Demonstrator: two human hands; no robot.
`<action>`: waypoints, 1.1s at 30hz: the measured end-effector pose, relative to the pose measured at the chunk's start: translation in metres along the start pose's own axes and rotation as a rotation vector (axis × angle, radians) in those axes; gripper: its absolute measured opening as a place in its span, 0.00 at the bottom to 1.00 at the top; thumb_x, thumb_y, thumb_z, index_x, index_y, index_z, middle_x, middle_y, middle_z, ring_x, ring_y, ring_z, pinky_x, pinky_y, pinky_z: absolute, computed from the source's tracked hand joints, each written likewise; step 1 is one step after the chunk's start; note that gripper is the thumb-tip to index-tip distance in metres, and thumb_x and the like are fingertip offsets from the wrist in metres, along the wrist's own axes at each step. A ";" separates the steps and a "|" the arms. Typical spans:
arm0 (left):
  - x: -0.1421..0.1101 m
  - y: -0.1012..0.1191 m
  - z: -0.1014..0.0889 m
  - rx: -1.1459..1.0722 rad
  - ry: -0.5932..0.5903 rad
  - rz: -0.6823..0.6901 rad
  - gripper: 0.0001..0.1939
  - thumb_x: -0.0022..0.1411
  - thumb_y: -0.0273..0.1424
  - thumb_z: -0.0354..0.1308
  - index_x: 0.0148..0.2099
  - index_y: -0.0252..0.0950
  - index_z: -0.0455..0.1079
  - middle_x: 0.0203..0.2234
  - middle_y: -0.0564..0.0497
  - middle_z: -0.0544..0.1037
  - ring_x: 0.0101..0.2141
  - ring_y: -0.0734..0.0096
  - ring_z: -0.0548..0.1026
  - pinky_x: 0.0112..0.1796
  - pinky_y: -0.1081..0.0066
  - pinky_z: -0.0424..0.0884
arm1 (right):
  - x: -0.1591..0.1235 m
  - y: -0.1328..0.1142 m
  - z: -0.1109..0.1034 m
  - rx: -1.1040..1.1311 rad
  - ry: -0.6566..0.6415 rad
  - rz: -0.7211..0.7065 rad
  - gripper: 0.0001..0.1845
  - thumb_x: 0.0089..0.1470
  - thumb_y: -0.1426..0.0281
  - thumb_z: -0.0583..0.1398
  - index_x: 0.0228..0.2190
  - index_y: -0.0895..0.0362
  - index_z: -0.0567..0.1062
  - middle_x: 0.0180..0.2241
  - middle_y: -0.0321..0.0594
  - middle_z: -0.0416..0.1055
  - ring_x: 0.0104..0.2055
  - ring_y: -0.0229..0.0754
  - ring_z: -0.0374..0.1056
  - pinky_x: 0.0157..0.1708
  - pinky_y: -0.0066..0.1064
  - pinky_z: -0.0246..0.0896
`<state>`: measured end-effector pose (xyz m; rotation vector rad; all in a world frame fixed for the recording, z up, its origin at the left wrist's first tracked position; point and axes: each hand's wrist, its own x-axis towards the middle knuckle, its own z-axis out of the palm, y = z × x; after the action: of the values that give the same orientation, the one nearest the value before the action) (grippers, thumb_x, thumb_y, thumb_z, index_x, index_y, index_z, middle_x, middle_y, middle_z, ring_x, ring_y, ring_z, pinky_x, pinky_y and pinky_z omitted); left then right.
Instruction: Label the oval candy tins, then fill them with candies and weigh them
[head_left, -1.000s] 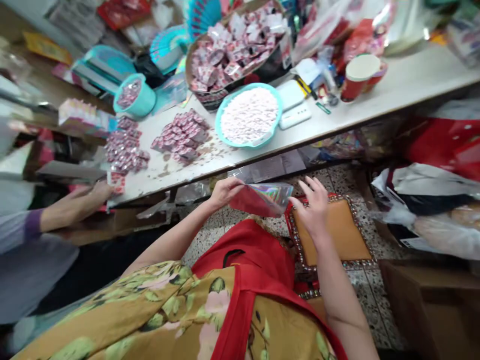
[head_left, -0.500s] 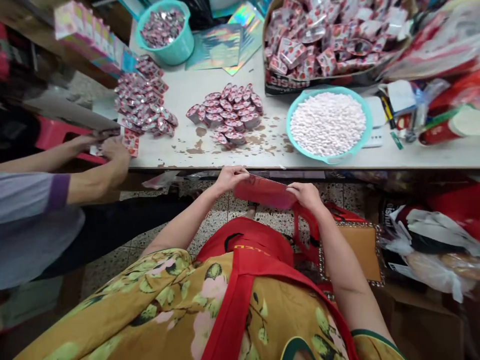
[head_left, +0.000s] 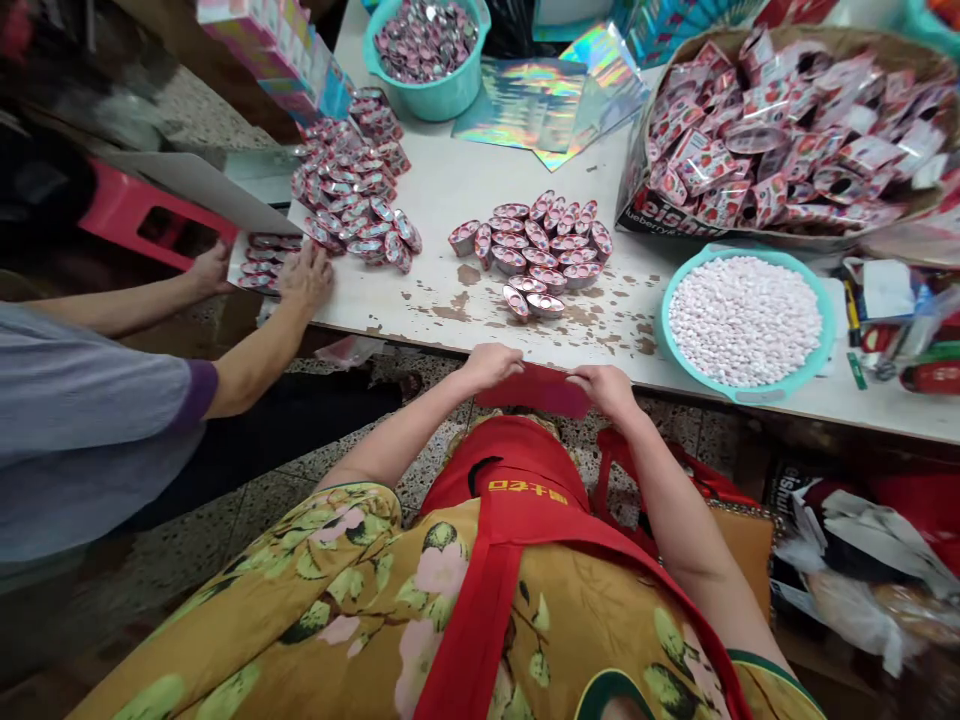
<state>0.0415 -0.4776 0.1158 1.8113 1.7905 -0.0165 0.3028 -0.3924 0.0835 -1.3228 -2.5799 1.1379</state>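
A thin, shiny reddish sheet (head_left: 538,388), perhaps a flat pouch, hangs just off the table's front edge. Its left upper corner is pinched in my left hand (head_left: 495,366), and the right upper corner is pinched in my right hand (head_left: 604,388). On the white table (head_left: 442,170) beyond them stands a cluster of small pink-and-silver oval packs (head_left: 540,240). Right of that is a turquoise basin (head_left: 663,325) full of small white candies (head_left: 742,318).
At left, a co-worker's hands (head_left: 304,280) touch a box of packs (head_left: 266,262) beside a heap of packs (head_left: 352,190). Iridescent flat pouches (head_left: 525,105), a turquoise bucket (head_left: 439,95) and a carton of strawberry-print packs (head_left: 667,215) lie at the back. A red stool (head_left: 611,480) stands below.
My view has swung left, so the table's things sit farther right. My hands still hold the sheet by its corners. The co-worker's near hand has moved onto the box's edge.
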 end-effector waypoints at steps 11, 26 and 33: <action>-0.015 -0.097 0.031 -0.449 0.244 -0.255 0.11 0.59 0.38 0.61 0.36 0.36 0.78 0.30 0.51 0.82 0.32 0.67 0.75 0.36 0.71 0.65 | 0.049 0.018 0.046 0.883 0.066 0.233 0.22 0.36 0.52 0.71 0.28 0.56 0.79 0.29 0.40 0.79 0.34 0.44 0.73 0.39 0.37 0.68; 0.085 -0.208 -0.023 -0.599 0.004 -0.231 0.11 0.53 0.38 0.62 0.33 0.35 0.77 0.29 0.49 0.82 0.34 0.65 0.76 0.40 0.69 0.69 | 0.100 -0.011 0.090 1.058 0.190 0.512 0.26 0.37 0.44 0.68 0.23 0.54 0.75 0.22 0.33 0.72 0.26 0.39 0.67 0.31 0.33 0.69; 0.106 -0.227 -0.052 -0.482 -0.041 -0.265 0.13 0.55 0.40 0.65 0.35 0.35 0.76 0.31 0.47 0.81 0.34 0.61 0.76 0.38 0.65 0.70 | 0.121 -0.024 0.081 1.081 0.320 0.581 0.23 0.36 0.49 0.68 0.22 0.56 0.76 0.22 0.35 0.73 0.26 0.37 0.65 0.31 0.31 0.65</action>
<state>-0.1769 -0.3772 0.0278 1.2233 1.8031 0.2516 0.1819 -0.3629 0.0038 -1.6733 -0.9950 1.7775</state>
